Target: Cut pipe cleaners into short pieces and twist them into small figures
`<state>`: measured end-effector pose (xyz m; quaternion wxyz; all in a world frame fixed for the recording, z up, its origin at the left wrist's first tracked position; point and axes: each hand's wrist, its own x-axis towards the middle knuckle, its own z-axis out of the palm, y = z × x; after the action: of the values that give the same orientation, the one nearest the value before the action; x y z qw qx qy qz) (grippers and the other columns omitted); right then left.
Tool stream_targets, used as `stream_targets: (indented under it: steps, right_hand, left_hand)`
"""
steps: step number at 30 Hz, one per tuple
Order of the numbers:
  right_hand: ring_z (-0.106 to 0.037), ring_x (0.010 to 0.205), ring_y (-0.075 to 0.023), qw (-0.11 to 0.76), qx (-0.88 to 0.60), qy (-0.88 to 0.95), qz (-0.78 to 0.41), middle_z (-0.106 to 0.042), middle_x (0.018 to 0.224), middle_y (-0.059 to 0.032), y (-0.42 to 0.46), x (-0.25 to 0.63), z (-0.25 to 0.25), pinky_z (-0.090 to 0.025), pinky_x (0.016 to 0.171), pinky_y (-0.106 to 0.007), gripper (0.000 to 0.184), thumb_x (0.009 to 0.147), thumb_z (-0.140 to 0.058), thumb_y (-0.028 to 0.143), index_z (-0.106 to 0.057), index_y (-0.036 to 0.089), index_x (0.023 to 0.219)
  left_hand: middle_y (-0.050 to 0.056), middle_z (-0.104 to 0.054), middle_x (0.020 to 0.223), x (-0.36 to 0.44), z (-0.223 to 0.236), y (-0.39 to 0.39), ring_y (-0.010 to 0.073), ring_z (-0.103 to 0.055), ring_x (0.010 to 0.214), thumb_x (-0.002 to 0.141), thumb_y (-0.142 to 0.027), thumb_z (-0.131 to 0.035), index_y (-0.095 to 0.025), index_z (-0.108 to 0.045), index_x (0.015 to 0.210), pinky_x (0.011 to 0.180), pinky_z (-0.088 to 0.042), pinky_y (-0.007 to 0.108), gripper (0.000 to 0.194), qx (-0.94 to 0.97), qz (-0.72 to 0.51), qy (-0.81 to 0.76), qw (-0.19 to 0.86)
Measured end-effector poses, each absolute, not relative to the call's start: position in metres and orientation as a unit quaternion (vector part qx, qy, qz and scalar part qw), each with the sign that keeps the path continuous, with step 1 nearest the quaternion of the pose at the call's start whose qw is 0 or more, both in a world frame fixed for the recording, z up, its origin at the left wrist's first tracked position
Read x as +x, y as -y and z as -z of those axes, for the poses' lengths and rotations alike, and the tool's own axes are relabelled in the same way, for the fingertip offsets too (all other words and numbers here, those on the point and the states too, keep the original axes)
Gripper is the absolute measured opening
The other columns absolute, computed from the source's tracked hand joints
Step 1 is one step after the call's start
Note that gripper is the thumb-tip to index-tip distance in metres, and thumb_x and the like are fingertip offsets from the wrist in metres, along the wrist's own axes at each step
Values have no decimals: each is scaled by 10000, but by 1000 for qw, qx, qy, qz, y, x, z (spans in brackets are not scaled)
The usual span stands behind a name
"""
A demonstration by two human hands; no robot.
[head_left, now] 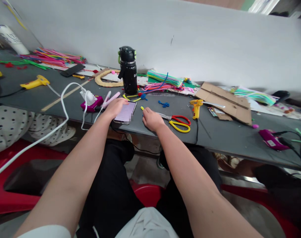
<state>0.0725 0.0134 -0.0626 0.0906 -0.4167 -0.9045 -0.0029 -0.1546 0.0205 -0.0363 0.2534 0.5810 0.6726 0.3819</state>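
Note:
On the grey table, my left hand (115, 108) lies over the upper left part of a smartphone (124, 114) with a lit screen, its fingers stretched out. My right hand (152, 119) rests near the table's front edge with fingers curled. From its fingertips pokes a small yellow piece (142, 108), and a bit of blue shows below it; the rest is hidden. Just right of that hand lie scissors (180, 123) with one red and one yellow handle. Beyond the hands are a twisted blue pipe cleaner shape (163, 104) and a yellow pipe cleaner (130, 98).
A black bottle (130, 74) stands behind the phone. Yellow glue guns (197, 109) are at right and left. A purple power strip (93, 103) with white cables sits left. Cardboard (224, 99) and pipe cleaner bundles (165, 78) line the wall. People sit on both sides.

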Motion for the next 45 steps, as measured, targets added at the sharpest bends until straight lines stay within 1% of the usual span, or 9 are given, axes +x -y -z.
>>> stream_targets:
  steps: [2,4,7,9,11,17,24,31,45]
  right_hand:
    - [-624,1078,-274,94,-415,905,4,-567,1299,-159,-13,73,62,-528,840,-400,299,996,-387,255,-531,152,1237]
    - [-626,1069,-270,94,-414,905,3,-571,1291,-157,-13,73,61,-526,832,-397,299,997,-379,248,-532,151,1235]
    - [-626,1069,-266,92,-417,904,1,-572,1289,-158,-12,73,60,-523,830,-390,301,996,-378,248,-532,151,1237]
    - [-624,1077,-267,93,-418,903,1,-573,1290,-158,-12,73,59,-523,830,-389,301,993,-385,249,-537,150,1233]
    - [-624,1077,-267,97,-419,903,2,-577,1288,-156,-12,73,59,-523,827,-387,298,991,-388,249,-544,151,1225]
    - [-622,1077,-268,100,-423,901,1,-579,1288,-151,-13,73,61,-524,811,-391,303,992,-382,255,-539,158,1231]
    - [-611,1101,-266,87,-430,899,1,-563,1319,-153,-13,72,61,-522,833,-390,311,1003,-354,268,-528,165,1239]
    - [-616,1088,-265,93,-425,900,9,-571,1305,-144,-14,73,62,-525,817,-390,314,998,-365,272,-524,165,1246]
    - [-625,1061,-262,87,-433,897,13,-568,1306,-145,-13,72,61,-520,793,-385,315,998,-360,276,-522,164,1244]
  left_hand:
    - [91,-727,1237,-161,31,-14,300,-636,1078,813,-429,-486,-170,-769,989,1012,-476,429,422,571,-407,-669,247]
    - [107,-768,1068,-173,27,-1,310,-658,1014,811,-423,-478,-160,-759,987,944,-511,450,423,542,-423,-689,229]
    - [98,-755,868,-194,25,26,320,-680,849,734,-465,-617,-188,-753,891,790,-533,451,346,544,-332,-734,236]
    - [86,-722,764,-204,27,41,279,-655,688,682,-524,-680,-205,-723,810,621,-500,401,346,536,-244,-758,280]
    - [60,-688,702,-208,29,49,224,-605,590,681,-577,-691,-216,-688,749,539,-441,352,367,552,-198,-755,294]
    - [20,-688,697,-203,28,52,195,-608,667,722,-549,-678,-229,-688,765,620,-437,305,322,617,-188,-707,291]
    - [-2,-670,702,-204,27,56,135,-519,581,709,-480,-652,-198,-646,735,550,-374,256,284,577,-168,-741,299]
    - [10,-684,700,-204,30,54,182,-623,696,682,-468,-669,-194,-693,843,621,-443,258,319,599,-166,-722,304]
    - [21,-662,729,-199,27,54,186,-597,683,651,-522,-699,-197,-665,831,585,-424,266,374,605,-140,-733,278]
